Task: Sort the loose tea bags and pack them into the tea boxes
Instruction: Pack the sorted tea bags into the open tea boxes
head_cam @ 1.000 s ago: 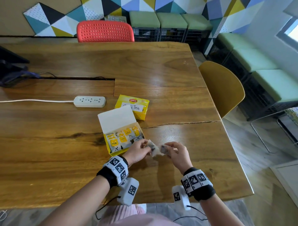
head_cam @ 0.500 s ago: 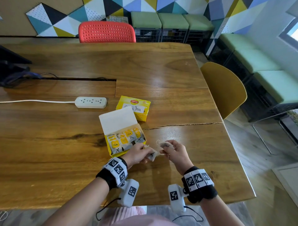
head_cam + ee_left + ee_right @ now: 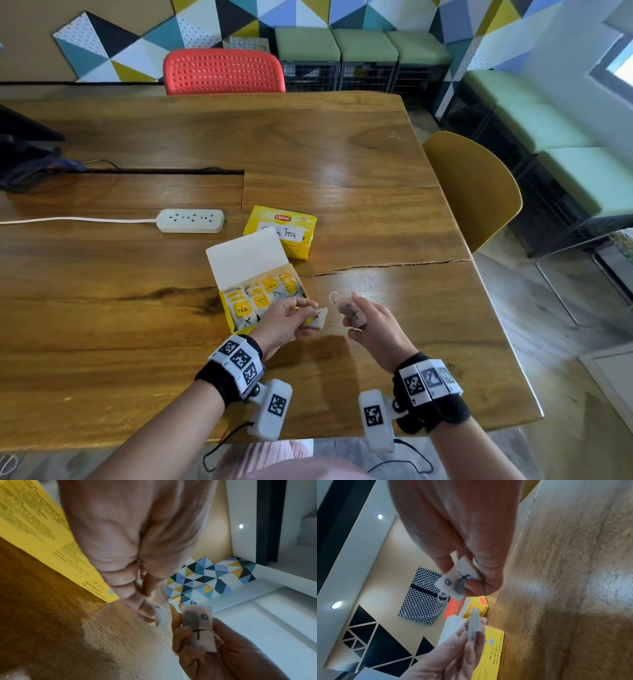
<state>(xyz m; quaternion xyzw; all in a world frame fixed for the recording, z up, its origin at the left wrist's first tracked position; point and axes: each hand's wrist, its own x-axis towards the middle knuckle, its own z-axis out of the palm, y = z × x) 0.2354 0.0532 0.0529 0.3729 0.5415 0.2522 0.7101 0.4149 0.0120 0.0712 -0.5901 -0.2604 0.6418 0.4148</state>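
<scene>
The right hand (image 3: 371,325) pinches a small white paper tea bag with a black cross drawn on it (image 3: 352,311), thumb on one side and curled fingers on the other. The bag looks thin and soft, with a dark lump of tea showing through. A thin string loops off its top. The left hand (image 3: 286,320) pinches a second white paper tea bag (image 3: 320,317) between thumb and fingertips. Both bags are held up above the wooden tabletop (image 3: 102,342), close together but not touching.

At 9 o'clock from the left hand sits the open yellow cardboard tea box (image 3: 260,301). Its white lid stands up at the back. Inside lie more tea bags with yellow tags, some with black crosses. At 12 o'clock from it is a closed yellow cardboard tea box with a white label (image 3: 282,233). At 9 o'clock from that one lies a long white plastic power strip (image 3: 190,221). The tabletop is smooth and shiny brown.
</scene>
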